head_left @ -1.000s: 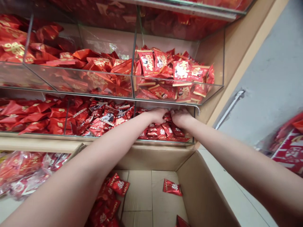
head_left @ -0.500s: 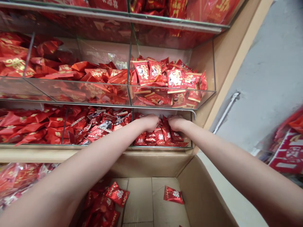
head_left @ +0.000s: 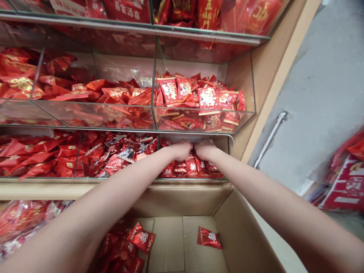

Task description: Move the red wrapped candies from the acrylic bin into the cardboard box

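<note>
Both my hands reach into the lower right bin, among small red candy packets (head_left: 191, 165) with white and gold print. My left hand (head_left: 183, 149) is bent over the packets, its fingers turned down and away from me. Close beside it, my right hand (head_left: 205, 149) is in a similar pose, with its fingertips hidden behind the hand. Whether either hand grips a packet does not show. Below my arms stands an open cardboard box (head_left: 182, 201). Inside it, similar packets (head_left: 140, 237) are heaped at the left, and a single packet (head_left: 209, 237) lies at the right.
A clear divider separates this bin from other red-wrapped candies (head_left: 126, 151) on the left. The shelf above (head_left: 203, 132) hangs close over my hands and carries more candies (head_left: 209, 98). A wooden side panel (head_left: 273, 94) and a grey wall (head_left: 321, 94) bound the right.
My right hand has moved left, closer to my left hand. My left hand stays in nearly the same place. The candies in the box lie as before.
</note>
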Tool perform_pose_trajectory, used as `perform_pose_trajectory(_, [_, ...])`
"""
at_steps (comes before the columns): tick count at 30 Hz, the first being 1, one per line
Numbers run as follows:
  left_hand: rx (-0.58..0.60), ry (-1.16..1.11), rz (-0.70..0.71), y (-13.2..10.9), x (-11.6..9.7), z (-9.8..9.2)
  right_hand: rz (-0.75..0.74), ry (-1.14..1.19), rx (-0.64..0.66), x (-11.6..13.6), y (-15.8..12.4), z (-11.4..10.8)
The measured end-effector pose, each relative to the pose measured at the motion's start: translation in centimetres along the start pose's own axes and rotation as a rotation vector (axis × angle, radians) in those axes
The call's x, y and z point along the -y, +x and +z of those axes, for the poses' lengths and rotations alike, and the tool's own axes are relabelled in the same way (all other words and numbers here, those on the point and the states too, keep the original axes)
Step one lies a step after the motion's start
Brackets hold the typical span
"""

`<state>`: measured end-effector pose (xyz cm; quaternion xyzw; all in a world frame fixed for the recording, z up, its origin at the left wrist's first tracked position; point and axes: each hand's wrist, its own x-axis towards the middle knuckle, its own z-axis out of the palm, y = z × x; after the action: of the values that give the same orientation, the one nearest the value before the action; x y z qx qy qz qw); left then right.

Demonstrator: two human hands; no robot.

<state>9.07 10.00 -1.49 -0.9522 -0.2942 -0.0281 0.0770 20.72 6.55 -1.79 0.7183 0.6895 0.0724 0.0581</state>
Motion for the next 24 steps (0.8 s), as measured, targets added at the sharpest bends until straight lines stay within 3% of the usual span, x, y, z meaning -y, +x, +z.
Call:
perform_pose_trajectory(4, [-0.011, -0.034, 0.045, -0.2, 0.0, 0.2, 0.015, 0.011, 0.011, -0.2, 0.0, -0.9])
perform_pose_trajectory(9, [0.057, -0.057, 0.038, 0.5, 0.1, -0.1, 0.003, -0.003, -0.021, -1.0, -1.8, -2.4])
perform_pose_trajectory(17, [0.135, -0.063, -0.008, 1.4, -1.3, -1.0, -0.138, -0.031, -0.038, -1.2, -3.8, -1.1])
perform_pose_trajectory(21, [0.051, -0.076, 0.045, -0.9, -1.7, -3.4, -0.154, 0.000, -0.102, -1.9, -3.5, -0.3])
perform_pose_trajectory(24, [-0.050, -0.094, 0.085, -5.0, -2.1, -5.0, -0.223, 0.043, -0.150, -2.2, -4.3, 0.3])
